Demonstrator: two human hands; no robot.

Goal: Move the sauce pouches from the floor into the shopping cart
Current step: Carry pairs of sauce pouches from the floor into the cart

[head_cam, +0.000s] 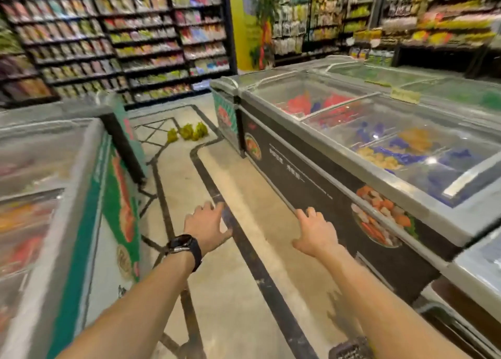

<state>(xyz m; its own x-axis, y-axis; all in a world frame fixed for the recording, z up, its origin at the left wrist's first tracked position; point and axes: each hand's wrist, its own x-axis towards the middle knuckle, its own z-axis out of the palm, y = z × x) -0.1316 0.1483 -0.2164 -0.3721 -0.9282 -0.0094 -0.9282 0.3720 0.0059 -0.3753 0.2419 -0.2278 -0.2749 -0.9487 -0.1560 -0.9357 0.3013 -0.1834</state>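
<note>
Sauce pouches (187, 134), a small yellow-green cluster, are lying on the floor (244, 201) far ahead of both grips, near the end corner of the right freezer (339, 169) that is running along just beside our right grip (315, 232). We are holding that grip and the left grip (207, 226) out in front of us, both released, fingers spread and grasping nothing. Blur is smearing the whole view, so we are judging that we are moving quickly, and that is where trouble could be starting. Coming in fast between the cabinets, we could be knocking the right grip against the right freezer, or overshooting and kicking the pouches apart. Soft pouches could also be slipping loose if we are scooping up several at once. We are not making out a shopping cart for certain. A dark meshed object (348, 349) is showing below the right grip at the frame edge, too cut off to name, so we are not knowing where the carry should be ending. Out past the left grip a left freezer (81, 174) is narrowing the aisle, a watch (184, 246) is sitting on the wrist behind that grip, and stocked shelves (122, 47) are standing beyond the pouches. Only the two cabinet sides are crowding the way forward.
</note>
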